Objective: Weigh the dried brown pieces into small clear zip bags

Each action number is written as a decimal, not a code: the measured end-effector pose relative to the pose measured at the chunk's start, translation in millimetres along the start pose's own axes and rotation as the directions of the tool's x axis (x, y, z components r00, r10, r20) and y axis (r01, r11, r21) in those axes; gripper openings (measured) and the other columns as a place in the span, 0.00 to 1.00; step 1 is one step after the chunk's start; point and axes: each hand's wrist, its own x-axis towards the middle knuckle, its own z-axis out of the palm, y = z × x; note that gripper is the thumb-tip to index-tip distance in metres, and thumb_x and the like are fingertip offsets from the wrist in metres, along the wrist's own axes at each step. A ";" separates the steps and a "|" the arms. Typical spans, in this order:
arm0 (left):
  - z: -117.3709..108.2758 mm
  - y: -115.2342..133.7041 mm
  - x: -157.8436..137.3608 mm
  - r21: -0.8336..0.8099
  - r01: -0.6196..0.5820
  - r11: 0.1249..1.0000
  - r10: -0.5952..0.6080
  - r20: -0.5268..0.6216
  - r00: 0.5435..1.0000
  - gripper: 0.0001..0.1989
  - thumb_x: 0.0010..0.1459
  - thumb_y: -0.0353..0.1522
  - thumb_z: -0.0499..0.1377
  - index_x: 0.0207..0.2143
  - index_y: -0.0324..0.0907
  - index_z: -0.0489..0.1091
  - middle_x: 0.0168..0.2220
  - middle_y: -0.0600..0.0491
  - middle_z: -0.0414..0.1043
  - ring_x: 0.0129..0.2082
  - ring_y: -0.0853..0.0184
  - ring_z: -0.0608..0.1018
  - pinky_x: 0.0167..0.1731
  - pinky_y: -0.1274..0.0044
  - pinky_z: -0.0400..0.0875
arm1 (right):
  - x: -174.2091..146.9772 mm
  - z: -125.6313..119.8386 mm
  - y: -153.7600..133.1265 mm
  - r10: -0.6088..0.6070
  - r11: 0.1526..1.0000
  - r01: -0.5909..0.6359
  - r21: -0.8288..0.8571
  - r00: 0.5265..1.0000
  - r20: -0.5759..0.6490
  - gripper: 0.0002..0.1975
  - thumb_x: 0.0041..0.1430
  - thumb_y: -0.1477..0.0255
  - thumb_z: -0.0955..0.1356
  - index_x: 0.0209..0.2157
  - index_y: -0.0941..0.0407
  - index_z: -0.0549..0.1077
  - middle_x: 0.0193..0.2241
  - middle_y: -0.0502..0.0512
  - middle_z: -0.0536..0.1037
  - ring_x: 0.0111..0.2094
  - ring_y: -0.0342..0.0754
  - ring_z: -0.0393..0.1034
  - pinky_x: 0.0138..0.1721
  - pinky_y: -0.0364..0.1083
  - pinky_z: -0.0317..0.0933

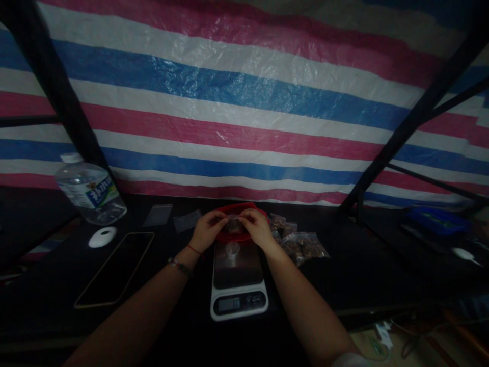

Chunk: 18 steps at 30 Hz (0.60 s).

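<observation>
Between my left hand (208,229) and my right hand (256,227) is a small clear zip bag (233,225) with brown bits in it. The fingers of both hands pinch its top edge at either side. Behind and beneath it lies a red tray (239,208), partly covered by the hands. Just in front stands a white kitchen scale (239,283) with a dark metal plate and a lit display. On the scale's plate sits a small clear cup (233,250). Right of my right hand lie several filled zip bags (301,245) in a heap.
Flat empty bags (158,215) lie left of the hands. Farther left are a phone (116,270), a white mouse (103,237) and a big clear bottle (91,191). A blue container (437,222) sits at the far right. Dark metal posts (397,137) and a striped sheet (237,127) stand behind.
</observation>
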 end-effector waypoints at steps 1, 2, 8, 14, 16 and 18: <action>0.2 -0.5 0.0 0.007 -0.006 1.000 0.006 0.006 1.000 0.10 0.50 0.38 0.62 0.30 0.40 0.74 0.30 0.51 0.76 0.31 0.66 0.76 0.35 0.75 0.71 | -0.3 0.1 -0.2 -0.012 1.000 0.012 -0.018 1.000 0.003 0.04 0.53 0.72 0.67 0.28 0.56 0.74 0.29 0.53 0.76 0.34 0.47 0.70 0.38 0.44 0.62; 0.4 -1.0 0.0 0.016 -0.010 1.000 0.010 0.012 1.000 0.10 0.50 0.38 0.62 0.30 0.40 0.74 0.30 0.51 0.76 0.31 0.66 0.76 0.35 0.75 0.71 | -0.6 0.2 -0.8 -0.022 0.999 0.023 -0.030 1.000 0.006 0.04 0.53 0.72 0.67 0.28 0.56 0.74 0.29 0.53 0.76 0.34 0.46 0.69 0.38 0.44 0.62; 1.1 -1.7 0.4 0.027 0.017 0.999 -0.017 0.012 1.000 0.10 0.51 0.38 0.60 0.28 0.39 0.74 0.29 0.51 0.75 0.30 0.66 0.76 0.34 0.75 0.71 | -1.8 0.6 -6.6 -0.051 0.999 0.051 -0.003 0.998 0.023 0.03 0.53 0.73 0.68 0.29 0.56 0.75 0.30 0.53 0.76 0.33 0.46 0.69 0.35 0.44 0.62; 2.7 3.2 -2.2 0.045 -0.019 0.999 0.017 0.061 0.998 0.10 0.51 0.38 0.61 0.29 0.40 0.74 0.30 0.51 0.76 0.31 0.66 0.76 0.36 0.74 0.71 | -1.7 0.8 -8.4 -0.051 0.998 0.052 -0.042 0.998 0.022 0.03 0.54 0.73 0.67 0.28 0.56 0.74 0.29 0.53 0.76 0.34 0.46 0.69 0.38 0.45 0.62; 3.0 2.1 -2.9 0.061 -0.040 0.997 0.036 0.073 0.997 0.09 0.51 0.38 0.61 0.29 0.40 0.74 0.31 0.51 0.76 0.32 0.66 0.76 0.38 0.73 0.71 | -2.3 1.4 -9.2 -0.063 0.996 0.065 -0.057 0.997 0.033 0.03 0.54 0.73 0.67 0.28 0.56 0.74 0.29 0.53 0.76 0.33 0.46 0.69 0.37 0.45 0.62; 3.0 -0.4 -3.1 0.078 -0.050 0.996 0.045 0.068 0.997 0.10 0.52 0.38 0.61 0.29 0.40 0.74 0.31 0.50 0.76 0.33 0.66 0.76 0.38 0.73 0.71 | -3.0 2.0 -10.5 -0.076 0.995 0.078 -0.058 0.996 0.038 0.03 0.53 0.73 0.68 0.27 0.56 0.74 0.28 0.53 0.76 0.32 0.46 0.69 0.36 0.44 0.62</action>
